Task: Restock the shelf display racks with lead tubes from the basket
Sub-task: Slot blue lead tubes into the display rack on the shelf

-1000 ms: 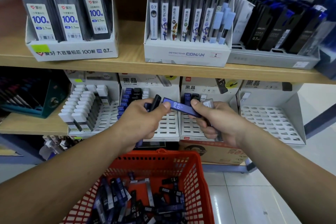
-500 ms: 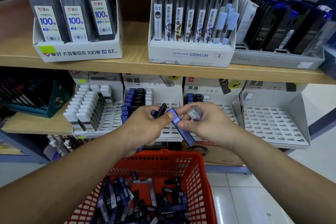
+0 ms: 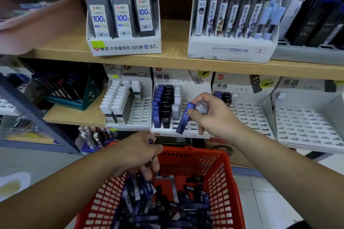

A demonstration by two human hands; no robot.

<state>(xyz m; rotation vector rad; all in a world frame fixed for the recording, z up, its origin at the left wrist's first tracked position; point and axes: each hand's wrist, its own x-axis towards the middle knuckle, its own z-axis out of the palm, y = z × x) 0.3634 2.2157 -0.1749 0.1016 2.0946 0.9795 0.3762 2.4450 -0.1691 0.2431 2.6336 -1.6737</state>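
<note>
The blue lead tube (image 3: 184, 119) is pinched in your right hand (image 3: 214, 119), thumb across its upper half and fingers curled behind it, with a clear tube (image 3: 202, 107) tucked higher in the same grip. Its long axis runs on a slant: the top end sits by your thumb, and the free lower end points down and to the left, hanging just over the front of the display rack (image 3: 167, 133). What matters is that the matching blue column (image 3: 156, 111), marked HB 0.5 like your tube, stands to the left of this hand, beyond the black column (image 3: 166, 109). So the tube probably has to travel left past the black ones and come upright to match its neighbours. Your right hand is clearly the nearer one. Your left hand (image 3: 135, 154) is low and closer to you, over the rim of the red basket (image 3: 193, 149), its fingers curled round a few dark tubes (image 3: 150, 141) of which only the ends show.
</note>
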